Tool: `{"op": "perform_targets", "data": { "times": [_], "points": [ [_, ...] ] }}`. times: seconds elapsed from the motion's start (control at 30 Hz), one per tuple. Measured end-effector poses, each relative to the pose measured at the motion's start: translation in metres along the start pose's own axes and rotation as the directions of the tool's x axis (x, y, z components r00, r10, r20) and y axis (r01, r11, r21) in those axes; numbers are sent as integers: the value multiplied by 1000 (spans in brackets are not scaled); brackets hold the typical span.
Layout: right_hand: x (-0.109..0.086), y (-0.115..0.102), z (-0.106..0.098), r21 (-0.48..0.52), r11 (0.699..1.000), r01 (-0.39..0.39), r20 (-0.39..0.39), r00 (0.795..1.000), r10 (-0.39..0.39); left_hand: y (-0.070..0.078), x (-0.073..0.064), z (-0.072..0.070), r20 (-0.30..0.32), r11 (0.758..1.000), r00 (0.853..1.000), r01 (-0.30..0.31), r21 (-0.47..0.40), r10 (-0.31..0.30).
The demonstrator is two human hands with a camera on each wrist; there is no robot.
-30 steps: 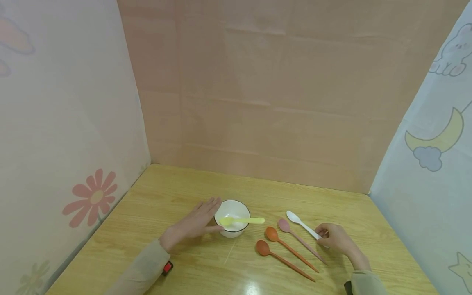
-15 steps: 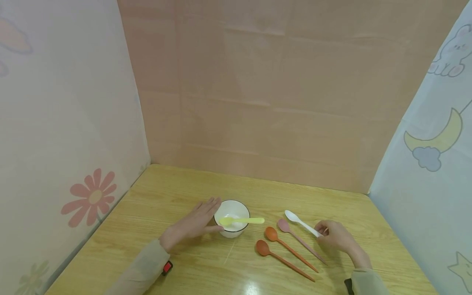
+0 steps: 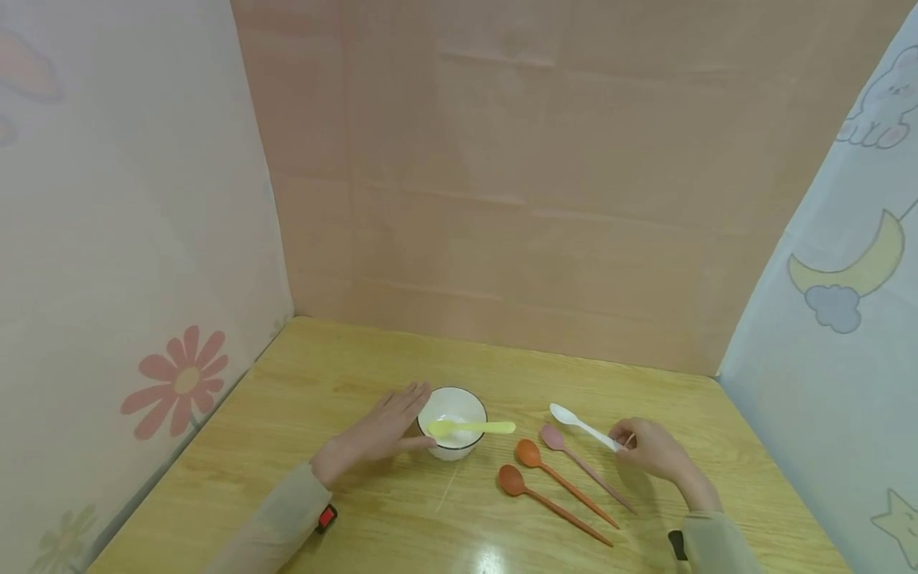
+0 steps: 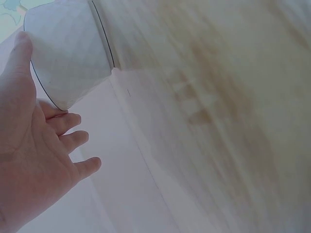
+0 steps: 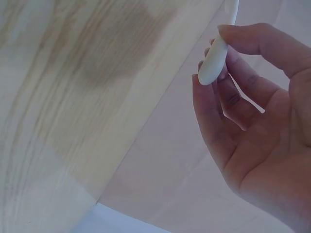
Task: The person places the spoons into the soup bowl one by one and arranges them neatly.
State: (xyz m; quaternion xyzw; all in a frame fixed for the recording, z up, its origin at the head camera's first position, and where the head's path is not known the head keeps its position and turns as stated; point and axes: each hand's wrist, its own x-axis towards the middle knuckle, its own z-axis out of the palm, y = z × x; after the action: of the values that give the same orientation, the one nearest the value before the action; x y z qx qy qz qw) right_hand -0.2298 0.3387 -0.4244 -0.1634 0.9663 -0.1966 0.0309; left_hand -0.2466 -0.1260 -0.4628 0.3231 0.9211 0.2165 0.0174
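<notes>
My right hand (image 3: 656, 454) pinches the handle end of a white spoon (image 3: 564, 414) between thumb and fingertips. In the right wrist view the rounded handle end of that spoon (image 5: 213, 65) sticks out below the thumb. My left hand (image 3: 380, 428) rests against the left side of a white bowl (image 3: 450, 455) with a dark rim, fingers extended and thumb at the near side. From the left wrist, the faceted outer wall of the bowl (image 4: 68, 53) shows, with the thumb near its rim. A yellow spoon (image 3: 495, 428) lies in the bowl, its handle over the right rim.
Between bowl and right hand, a pink spoon (image 3: 551, 436), an orange spoon (image 3: 528, 453) and a brownish-red spoon (image 3: 511, 480) lie slanted side by side on the wooden table (image 3: 358, 351). Patterned cloth walls (image 3: 179, 199) stand left and right, a plain tan one (image 3: 502, 199) behind.
The white spoon has shifted slightly left and away from me, its handle end lifting along with my right hand. My left hand and the bowl stay in place.
</notes>
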Motion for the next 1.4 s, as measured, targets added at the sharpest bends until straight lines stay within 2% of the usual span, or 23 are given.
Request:
{"op": "perform_targets", "data": {
  "times": [0.33,0.63,1.4],
  "points": [
    [9,-14,-10,-26,999,48,-5,999,-48,0,1,-1,-2,1000,1000,-8,3,8],
    [20,-28,-16,-33,998,51,-2,999,-51,1,1,-3,8,1000,1000,9,-4,-9],
    [41,-54,-13,-38,992,118,7,993,-117,-2,2,3,1,1000,1000,12,12,-12]
  ]
}}
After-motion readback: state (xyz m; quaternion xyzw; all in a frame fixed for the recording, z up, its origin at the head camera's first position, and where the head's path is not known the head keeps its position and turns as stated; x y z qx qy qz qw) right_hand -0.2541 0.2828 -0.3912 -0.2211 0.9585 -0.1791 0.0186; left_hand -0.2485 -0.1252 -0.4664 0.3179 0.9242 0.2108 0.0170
